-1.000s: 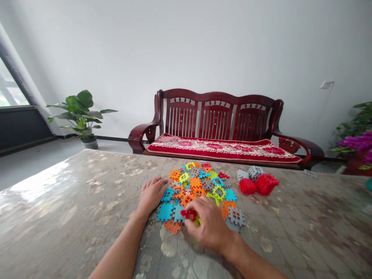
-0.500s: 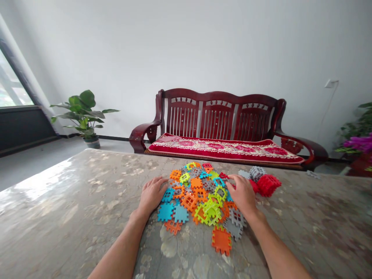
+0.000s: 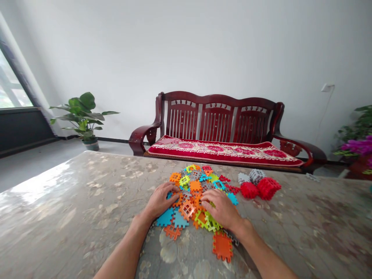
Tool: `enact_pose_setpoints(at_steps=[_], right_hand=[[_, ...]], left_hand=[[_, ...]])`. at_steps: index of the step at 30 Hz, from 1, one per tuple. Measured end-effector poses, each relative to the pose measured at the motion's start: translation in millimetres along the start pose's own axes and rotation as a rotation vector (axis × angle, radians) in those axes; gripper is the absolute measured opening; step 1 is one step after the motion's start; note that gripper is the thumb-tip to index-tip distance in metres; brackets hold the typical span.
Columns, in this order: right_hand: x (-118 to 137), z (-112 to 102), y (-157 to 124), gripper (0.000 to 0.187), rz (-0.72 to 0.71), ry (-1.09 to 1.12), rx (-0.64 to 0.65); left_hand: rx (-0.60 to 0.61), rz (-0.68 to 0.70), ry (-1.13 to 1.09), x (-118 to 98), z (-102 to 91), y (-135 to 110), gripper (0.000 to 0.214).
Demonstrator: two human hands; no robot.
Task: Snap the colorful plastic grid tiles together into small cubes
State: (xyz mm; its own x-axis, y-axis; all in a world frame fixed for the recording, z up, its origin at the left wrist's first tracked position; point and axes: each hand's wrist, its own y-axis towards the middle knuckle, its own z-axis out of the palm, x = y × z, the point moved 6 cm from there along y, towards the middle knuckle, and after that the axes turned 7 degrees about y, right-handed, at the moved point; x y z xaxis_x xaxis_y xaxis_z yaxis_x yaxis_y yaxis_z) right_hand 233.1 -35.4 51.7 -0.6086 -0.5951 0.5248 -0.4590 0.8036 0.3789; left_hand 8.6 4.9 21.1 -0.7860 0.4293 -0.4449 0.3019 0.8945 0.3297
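A heap of flat notched plastic tiles (image 3: 197,186) in orange, blue, green, grey and red lies on the marbled table (image 3: 72,209). My left hand (image 3: 159,199) rests palm down on the heap's left side, fingers spread over blue and orange tiles. Palm down on the right side of the heap lies my right hand (image 3: 222,209), its fingers stretched over green and orange tiles. Neither hand grips anything. One large orange tile (image 3: 222,246) lies loose just in front of my right wrist.
Built red cubes (image 3: 261,188) and grey cubes (image 3: 250,176) stand right of the heap. Beyond the table stands a dark red wooden bench (image 3: 221,128) with a floral cushion. A potted plant (image 3: 84,116) is at the left, purple flowers (image 3: 359,147) at the right.
My right hand went from the heap's near side out to its right edge by the red cubes, then came back onto the middle. My left hand slid slightly further onto the tiles.
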Motion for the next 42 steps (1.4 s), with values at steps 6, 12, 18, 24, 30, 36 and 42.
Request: enact_pose_setpoints(at_steps=[6,12,18,24,30,36,42], right_hand=[[-51,-28,20,0.025,0.220,0.073,-0.241],[-109,-30,59,0.035,0.354,-0.118,-0.175],[-134,-12,100,0.041,0.365,-0.200,-0.048],[-147,3,132,0.043,0.415,-0.245,0.069],[-152,11,144,0.033,0.497,-0.273,0.150],[-160,5,140,0.037,0.548,-0.311,0.120],[-169,-2,129,0.037,0.573,-0.320,0.122]], left_hand=[[-0.071,-0.084,-0.099,13,-0.6,4,0.031],[-0.103,-0.177,-0.125,23,-1.9,4,0.030],[-0.138,-0.288,-0.167,30,-4.5,1,0.029],[-0.143,-0.313,-0.173,35,-2.9,1,0.028],[-0.140,-0.311,-0.185,33,-4.0,1,0.028],[-0.135,-0.320,-0.199,34,-2.8,1,0.029],[-0.138,-0.315,-0.194,32,-4.1,1,0.029]])
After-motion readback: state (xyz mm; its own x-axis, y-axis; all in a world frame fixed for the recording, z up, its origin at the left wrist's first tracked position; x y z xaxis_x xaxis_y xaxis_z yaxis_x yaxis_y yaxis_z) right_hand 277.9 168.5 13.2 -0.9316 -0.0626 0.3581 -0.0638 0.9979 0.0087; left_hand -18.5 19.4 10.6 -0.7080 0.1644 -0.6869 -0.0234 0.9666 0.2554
